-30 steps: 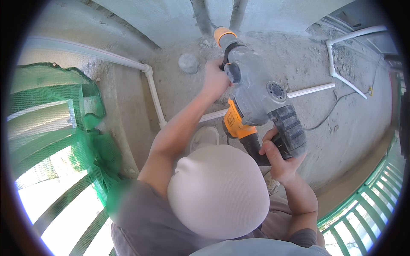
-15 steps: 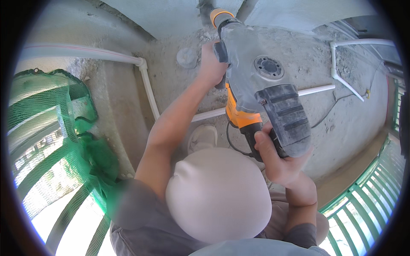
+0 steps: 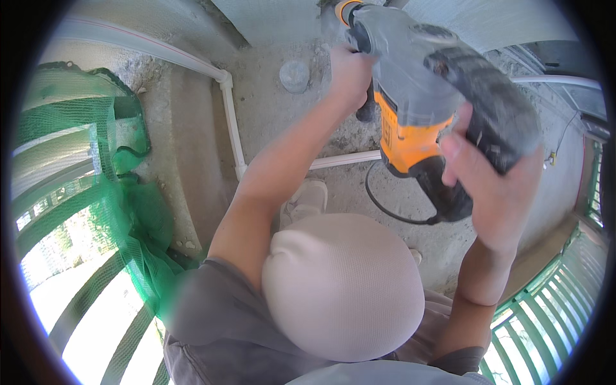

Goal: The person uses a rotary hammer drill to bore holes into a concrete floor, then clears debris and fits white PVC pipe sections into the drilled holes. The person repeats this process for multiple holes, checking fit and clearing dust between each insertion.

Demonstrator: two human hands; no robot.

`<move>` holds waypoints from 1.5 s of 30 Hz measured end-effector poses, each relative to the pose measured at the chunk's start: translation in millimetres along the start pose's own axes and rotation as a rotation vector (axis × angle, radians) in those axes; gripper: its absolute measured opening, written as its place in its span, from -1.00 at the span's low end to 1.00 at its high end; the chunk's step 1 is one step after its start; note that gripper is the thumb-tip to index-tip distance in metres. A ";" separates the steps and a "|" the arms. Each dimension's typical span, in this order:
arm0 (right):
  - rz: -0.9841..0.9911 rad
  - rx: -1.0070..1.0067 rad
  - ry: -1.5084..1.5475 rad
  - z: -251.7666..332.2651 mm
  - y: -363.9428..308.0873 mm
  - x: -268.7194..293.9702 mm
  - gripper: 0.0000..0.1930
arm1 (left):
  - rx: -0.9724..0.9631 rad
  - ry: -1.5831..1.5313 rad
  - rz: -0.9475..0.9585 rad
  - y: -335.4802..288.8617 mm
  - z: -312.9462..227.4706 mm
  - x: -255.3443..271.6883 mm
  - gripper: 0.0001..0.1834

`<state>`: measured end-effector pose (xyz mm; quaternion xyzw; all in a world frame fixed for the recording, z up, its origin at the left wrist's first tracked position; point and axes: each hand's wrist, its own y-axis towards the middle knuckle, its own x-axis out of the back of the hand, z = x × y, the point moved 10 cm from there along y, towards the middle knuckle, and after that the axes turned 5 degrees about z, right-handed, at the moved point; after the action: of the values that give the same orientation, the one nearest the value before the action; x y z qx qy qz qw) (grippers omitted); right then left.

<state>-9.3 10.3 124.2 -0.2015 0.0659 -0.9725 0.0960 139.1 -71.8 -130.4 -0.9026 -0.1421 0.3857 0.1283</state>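
Observation:
A large demolition hammer with a dusty grey body, orange housing and black rear handle reaches from the top middle toward the right. My left hand is closed round its black side handle, close to the orange-ringed chuck. Farther back, my right hand grips the rear handle, its thumb toward the orange housing. Some of its fingers are hidden behind the tool. The hammer's working end runs out of sight at the top edge. A black power cord loops below the handle.
White plastic pipe runs along the left wall and across the floor behind the tool. A round pale piece lies on the dusty concrete. Green mesh hangs over the left railing; a green railing stands at right. A pale shoe shows below.
The hammer has swung rightward, its rear end rising, and its body has rolled. My right hand moved right and up with the handle; my left hand shifted slightly right and up.

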 end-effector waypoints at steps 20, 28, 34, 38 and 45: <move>0.095 0.106 -0.044 -91.8 -79.4 6.4 -0.88 | -0.253 0.437 0.132 -52.6 34.5 22.6 -0.80; 0.069 0.233 -0.233 -84.9 -60.4 -24.7 -0.56 | -0.213 0.640 0.299 -0.5 48.1 40.7 -0.64; 0.166 0.063 -0.231 -53.3 -41.9 -44.9 -0.60 | 0.020 0.272 0.292 24.9 76.2 44.6 -0.60; 0.158 0.112 -0.302 -3.1 -19.1 -47.6 -0.57 | 0.181 0.004 0.256 26.4 87.3 34.8 -0.56; 0.233 0.212 -0.514 40.2 19.1 -58.2 -0.62 | 0.404 -0.531 0.162 37.8 96.2 10.3 -0.46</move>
<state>62.4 0.6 135.5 -0.4208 -0.0397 -0.8736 0.2410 81.4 -91.4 -214.5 -0.7355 -0.0193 0.6363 0.2318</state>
